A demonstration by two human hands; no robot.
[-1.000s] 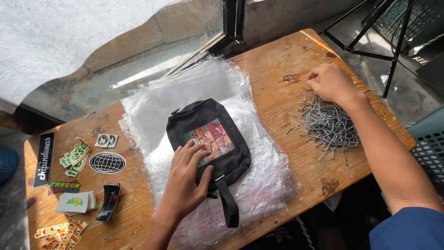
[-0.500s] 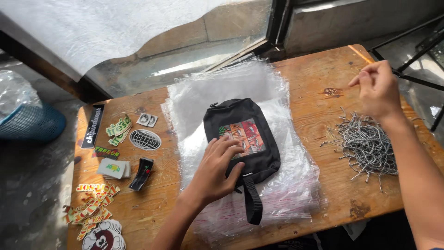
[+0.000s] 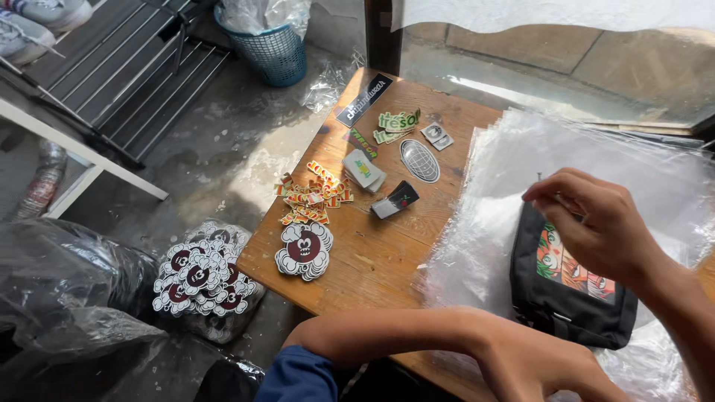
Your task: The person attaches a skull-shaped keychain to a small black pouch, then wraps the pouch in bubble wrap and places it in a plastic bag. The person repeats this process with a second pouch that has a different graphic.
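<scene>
Black pouch (image 3: 567,298) with a colourful printed patch is lying flat on a stack of clear plastic bags (image 3: 596,160), near the right end of the wooden table (image 3: 387,257); the thin, glossy, wrinkled sheets are serving as a clean bed under the soft fabric. In the head view, the right hand (image 3: 588,223) is hovering over the top edge of the pouch with its fingertips pressed together, pinching something thin and dark, perhaps a small metal pin, though it is too small to tell. The left hand (image 3: 536,368) is reaching in along the near edge of the table with the forearm lying across it; the frame is cutting off its fingers, so I cannot tell whether they are spread or closed. To the left of the plastic, flat paper stickers are sorted by kind: a round cartoon-face pile (image 3: 304,249), a loose orange and red strip pile (image 3: 311,197), a green lettered pile (image 3: 396,123), an oval grid one (image 3: 419,160). More cartoon-face stickers (image 3: 199,275) are lying on the concrete floor, near a blue mesh basket (image 3: 277,50).
</scene>
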